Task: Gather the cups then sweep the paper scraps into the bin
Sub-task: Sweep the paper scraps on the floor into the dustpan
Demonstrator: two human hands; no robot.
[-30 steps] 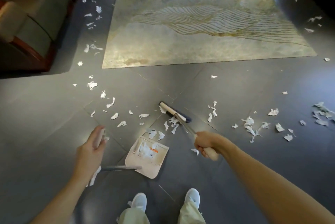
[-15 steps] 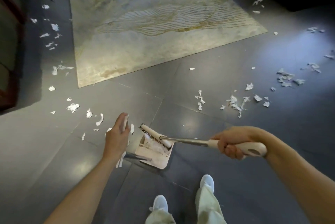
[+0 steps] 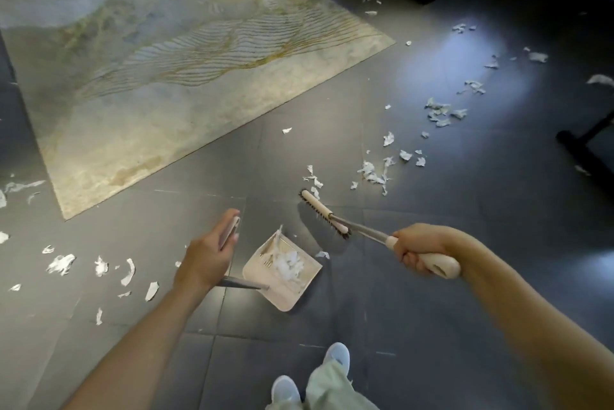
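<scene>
My left hand point(image 3: 207, 255) holds the pale grip of the dustpan's long handle. The beige dustpan point(image 3: 262, 268) rests on the dark tiled floor with a heap of white paper scraps inside it. My right hand point(image 3: 415, 248) grips the cream handle of a broom, whose brush head point(image 3: 324, 212) sits just right of and beyond the pan. White paper scraps point(image 3: 375, 173) lie scattered past the brush, and more scraps point(image 3: 99, 266) lie left of my left hand. No cups are in view.
A pale rug with gold wavy lines point(image 3: 186, 70) covers the floor at the upper left. A black furniture leg point(image 3: 578, 143) stands at the right edge. Dark furniture lines the top. My white shoes point(image 3: 335, 356) are at the bottom.
The brush head has left the dustpan and now lies to its right, nearer the right-hand scraps. The view has swung right. More scraps sit in the pan than a second ago.
</scene>
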